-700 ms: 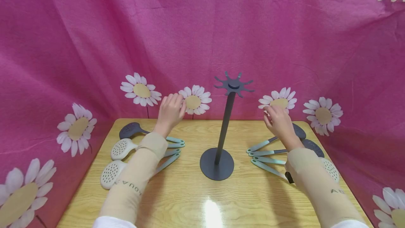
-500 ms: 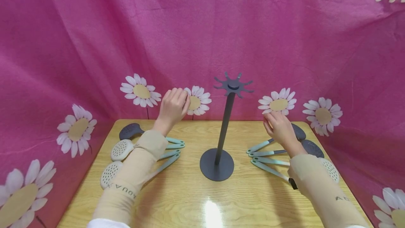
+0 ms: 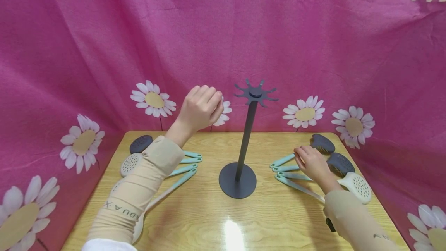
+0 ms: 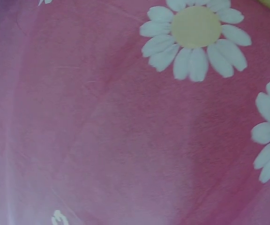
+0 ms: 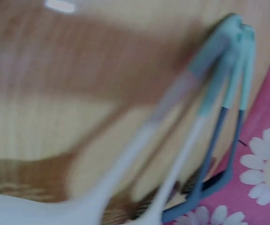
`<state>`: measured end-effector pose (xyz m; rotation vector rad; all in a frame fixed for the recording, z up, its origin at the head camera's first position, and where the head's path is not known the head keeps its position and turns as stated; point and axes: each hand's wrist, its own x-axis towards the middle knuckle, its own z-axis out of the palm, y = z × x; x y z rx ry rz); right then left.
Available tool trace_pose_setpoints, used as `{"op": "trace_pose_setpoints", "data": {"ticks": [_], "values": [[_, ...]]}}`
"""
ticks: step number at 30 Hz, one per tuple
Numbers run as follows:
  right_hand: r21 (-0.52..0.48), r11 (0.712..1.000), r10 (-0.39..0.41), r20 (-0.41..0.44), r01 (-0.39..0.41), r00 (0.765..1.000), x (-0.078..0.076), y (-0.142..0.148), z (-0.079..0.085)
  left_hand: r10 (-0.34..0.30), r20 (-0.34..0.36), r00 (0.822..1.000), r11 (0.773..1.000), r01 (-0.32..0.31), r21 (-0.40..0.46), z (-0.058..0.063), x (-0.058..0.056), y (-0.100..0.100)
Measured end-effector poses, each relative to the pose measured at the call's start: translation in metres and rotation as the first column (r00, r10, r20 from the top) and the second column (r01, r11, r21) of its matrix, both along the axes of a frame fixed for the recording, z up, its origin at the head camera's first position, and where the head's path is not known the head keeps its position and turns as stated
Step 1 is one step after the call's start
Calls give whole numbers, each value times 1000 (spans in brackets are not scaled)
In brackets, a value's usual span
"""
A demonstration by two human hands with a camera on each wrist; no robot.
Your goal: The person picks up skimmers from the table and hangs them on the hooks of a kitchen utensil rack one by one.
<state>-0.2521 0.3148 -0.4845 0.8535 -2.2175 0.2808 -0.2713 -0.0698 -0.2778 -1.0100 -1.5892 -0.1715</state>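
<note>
My left hand [image 3: 202,107] is raised in front of the curtain, left of the dark utensil stand [image 3: 245,138], its fingers curled and nothing visible in it. Its palm side is hidden. My right hand [image 3: 314,166] hovers with loosely bent fingers near the mint-green handles [image 3: 283,160] of the right-hand utensils; no grip on them shows. That group includes a white slotted turner [image 3: 361,187] and two dark heads [image 3: 340,164]. Beneath my left forearm lies another group, with a dark slotted head [image 3: 141,143] and a white slotted turner [image 3: 131,164]; the sleeve covers part of it.
The stand has a round base [image 3: 237,180] on the wooden table [image 3: 202,220] and a ring of hooks [image 3: 255,93] on top. A pink curtain [image 3: 223,42] with printed daisies hangs behind and along both sides. Only curtain shows clearly in the left wrist view.
My left hand has risen and moved right, towards the stand's top. My right hand has come down and slightly right, closer to the utensil handles. The utensils and stand stay put.
</note>
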Motion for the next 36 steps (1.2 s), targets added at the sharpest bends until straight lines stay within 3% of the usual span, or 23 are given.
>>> {"op": "trace_pose_setpoints", "data": {"ticks": [8,15,20,25,36], "values": [[8,999,32,38,-32,999,15,5,-38,11,18,1000,999,-10,-39,10,5,11],[92,996,-36,134,24,990,30,7,-68,77,55,995,994,-72,-85,14,8,16],[92,994,-84,220,65,972,39,5,-78,118,18,993,986,-115,-118,16,11,17],[89,992,-108,243,88,964,44,5,-85,159,-39,986,976,-163,-143,17,12,18],[122,984,-164,298,133,940,51,6,-91,171,-64,983,973,-179,-147,22,13,26]]}}
